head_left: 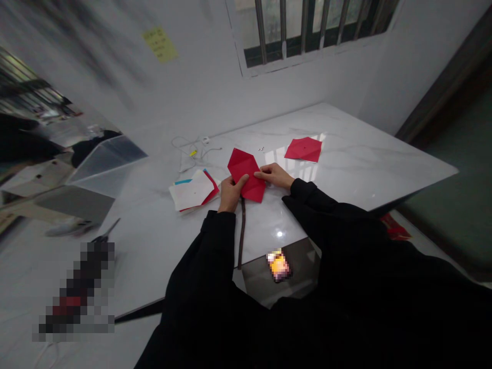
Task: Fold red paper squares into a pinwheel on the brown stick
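Observation:
A red paper envelope (243, 165) with a folded flap is held a little above the white table (265, 225). My left hand (230, 195) grips its lower left side, thumb on top and fingers partly hidden beneath. From the other side, my right hand (277, 176) pinches the paper near its right edge. Left of my left hand lies a loose pile of white, red and blue envelopes (193, 192). Another red envelope (303, 149) rests flat beyond my right hand. A thin dark brown strip (242, 236) runs from under the held envelope towards the table's near edge.
A white cable (209, 149) and small bits (261, 148) lie towards the wall. At left are a clear plastic sheet or box (107, 164) and a blurred-out dark object (77, 287). A lit, blurred-out device (279, 265) shows below the near edge. A barred window (303, 25) is above.

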Tool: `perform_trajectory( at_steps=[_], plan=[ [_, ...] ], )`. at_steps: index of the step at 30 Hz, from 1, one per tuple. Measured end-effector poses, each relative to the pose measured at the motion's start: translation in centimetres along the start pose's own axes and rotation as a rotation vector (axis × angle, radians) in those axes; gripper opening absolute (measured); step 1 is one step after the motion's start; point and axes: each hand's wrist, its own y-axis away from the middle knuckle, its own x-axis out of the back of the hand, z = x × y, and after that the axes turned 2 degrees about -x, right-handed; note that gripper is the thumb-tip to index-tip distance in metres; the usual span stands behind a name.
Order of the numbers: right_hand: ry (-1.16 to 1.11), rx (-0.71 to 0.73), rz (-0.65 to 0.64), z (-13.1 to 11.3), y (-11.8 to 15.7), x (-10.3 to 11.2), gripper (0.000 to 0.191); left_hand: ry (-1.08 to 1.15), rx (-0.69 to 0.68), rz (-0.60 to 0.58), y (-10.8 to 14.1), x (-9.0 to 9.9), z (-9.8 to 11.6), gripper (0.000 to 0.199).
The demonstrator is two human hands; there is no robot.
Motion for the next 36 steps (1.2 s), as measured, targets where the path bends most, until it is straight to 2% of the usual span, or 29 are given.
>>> perform_trajectory(
  at_steps=[2, 5, 8, 11, 14, 17, 19, 23, 27, 32, 36],
  plan=[
    [-0.050, -0.014, 0.058, 0.2, -0.2, 0.0, 0.062, 0.010, -0.031, -0.005, -0.2, 0.0, 0.3, 0.063],
    [-0.129, -0.049, 0.179, 0.7, -0.6, 0.0, 0.061, 0.022, -0.032, 0.065, -0.5, 0.3, 0.6, 0.069],
    [-0.197, -0.094, 0.260, 1.2, -1.1, -0.1, 0.061, -0.029, -0.059, 0.085, -0.3, 0.6, 1.2, 0.067],
    [-0.252, -0.105, 0.276, 1.6, -1.3, -0.2, 0.060, -0.131, -0.134, -0.001, 0.5, 0.6, 1.8, 0.065],
    [-0.236, -0.092, 0.259, 1.8, -1.3, -0.2, 0.059, -0.207, -0.197, -0.082, 1.2, 0.2, 2.0, 0.052],
    [-0.174, -0.078, 0.232, 1.7, -1.1, -0.1, 0.058, -0.220, -0.236, -0.073, 1.1, 0.1, 1.8, 0.033],
    [-0.146, -0.066, 0.204, 1.5, -0.9, 0.0, 0.057, -0.183, -0.242, -0.034, 0.7, 0.1, 1.4, 0.031],
    [-0.108, -0.048, 0.104, 0.9, -0.6, 0.0, 0.055, -0.075, -0.183, 0.052, -0.1, 0.2, 0.7, 0.037],
    [-0.073, -0.074, 0.064, 0.6, -0.5, -0.1, 0.054, -0.024, -0.174, 0.057, -0.3, 0.3, 0.6, 0.044],
    [-0.078, -0.094, 0.024, 0.3, -0.4, -0.2, 0.062, 0.052, -0.133, 0.035, 0.0, 0.3, 0.5, 0.081],
    [-0.163, -0.091, 0.063, -0.4, -0.1, -0.2, 0.066, 0.042, -0.108, 0.060, -0.1, 0.4, 0.5, 0.092]
  ],
)
